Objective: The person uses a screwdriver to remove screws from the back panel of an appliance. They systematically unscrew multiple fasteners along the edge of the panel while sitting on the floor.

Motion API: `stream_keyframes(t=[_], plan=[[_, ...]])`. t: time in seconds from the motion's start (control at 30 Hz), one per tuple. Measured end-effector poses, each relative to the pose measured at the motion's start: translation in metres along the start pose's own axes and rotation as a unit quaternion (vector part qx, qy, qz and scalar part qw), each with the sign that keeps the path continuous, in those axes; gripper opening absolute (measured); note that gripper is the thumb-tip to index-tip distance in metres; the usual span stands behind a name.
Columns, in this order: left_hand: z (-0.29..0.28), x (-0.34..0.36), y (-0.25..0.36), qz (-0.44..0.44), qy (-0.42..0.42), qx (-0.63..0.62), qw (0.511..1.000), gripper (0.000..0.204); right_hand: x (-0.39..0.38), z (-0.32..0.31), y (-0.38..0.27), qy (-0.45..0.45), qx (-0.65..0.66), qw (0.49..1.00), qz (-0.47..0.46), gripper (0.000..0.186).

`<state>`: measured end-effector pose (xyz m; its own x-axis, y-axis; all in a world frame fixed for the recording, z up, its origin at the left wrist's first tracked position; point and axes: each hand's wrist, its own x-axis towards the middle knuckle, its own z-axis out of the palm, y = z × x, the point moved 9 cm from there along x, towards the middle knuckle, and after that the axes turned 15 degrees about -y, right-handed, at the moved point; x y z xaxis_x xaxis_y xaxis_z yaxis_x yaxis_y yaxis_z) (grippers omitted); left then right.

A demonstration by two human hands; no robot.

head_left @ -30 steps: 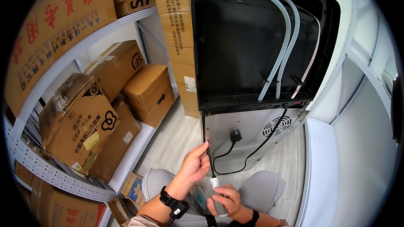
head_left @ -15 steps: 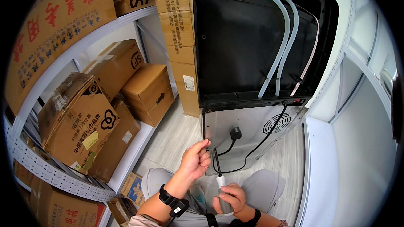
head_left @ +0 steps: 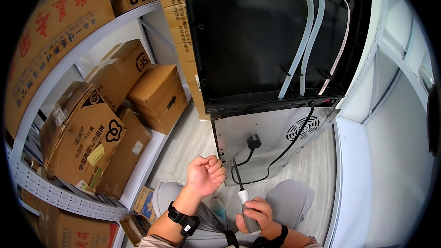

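Note:
At lower middle, my left hand (head_left: 206, 174) is closed with curled fingers beside the left edge of a silver metal back panel (head_left: 275, 138); whatever it may hold is hidden. My right hand (head_left: 256, 216) grips a screwdriver (head_left: 250, 220) with grey-and-white handle, its dark shaft slanting up toward the panel's lower left. The panel carries a round vent (head_left: 302, 128) and a black plug (head_left: 253, 141) on a looping cord. Above it is the appliance's black back (head_left: 239, 50), with two translucent tubes (head_left: 294, 69) and a thin pale strip.
Cardboard boxes (head_left: 82, 138) fill metal shelves (head_left: 82, 202) on the left. A tall cardboard piece (head_left: 186, 64) stands behind the appliance's left side. My legs (head_left: 287, 195) are folded on the pale floor (head_left: 177, 154). A white curved rack and ledge (head_left: 349, 165) line the right side.
My left hand has drawn down and left from the panel's edge and its fingers have curled. The screwdriver has shifted slightly right. The view has tilted, so the appliance sits higher.

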<state>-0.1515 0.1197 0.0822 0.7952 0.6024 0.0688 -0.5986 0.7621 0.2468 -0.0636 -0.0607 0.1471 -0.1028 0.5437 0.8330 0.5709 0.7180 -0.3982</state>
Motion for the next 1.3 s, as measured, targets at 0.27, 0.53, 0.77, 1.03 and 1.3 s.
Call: stream_keyframes(t=[0.27, 0.53, 0.77, 1.03, 1.3], plan=[[-0.007, -0.006, -0.003, -0.03, 0.005, 0.005, 1.0, 0.028, 0.0, 0.005, 0.002, -0.024, -0.001, 1.0, 0.01, 0.039], [-0.02, -0.008, -0.004, -0.043, 0.02, 0.038, 0.998, 0.029, 0.001, 0.009, 0.002, -0.012, 0.019, 1.0, -0.005, 0.036], [-0.027, -0.013, -0.015, -0.069, 0.037, 0.032, 0.996, 0.027, 0.002, 0.016, 0.001, -0.057, 0.005, 0.998, 0.009, 0.039], [-0.044, -0.018, -0.017, -0.078, 0.104, 0.109, 0.985, 0.031, 0.003, 0.026, 0.005, -0.063, 0.012, 0.998, -0.002, 0.042], [-0.028, -0.015, -0.011, -0.057, 0.081, 0.145, 0.985, 0.03, 0.002, 0.04, 0.01, -0.072, 0.023, 0.997, -0.007, 0.041]])
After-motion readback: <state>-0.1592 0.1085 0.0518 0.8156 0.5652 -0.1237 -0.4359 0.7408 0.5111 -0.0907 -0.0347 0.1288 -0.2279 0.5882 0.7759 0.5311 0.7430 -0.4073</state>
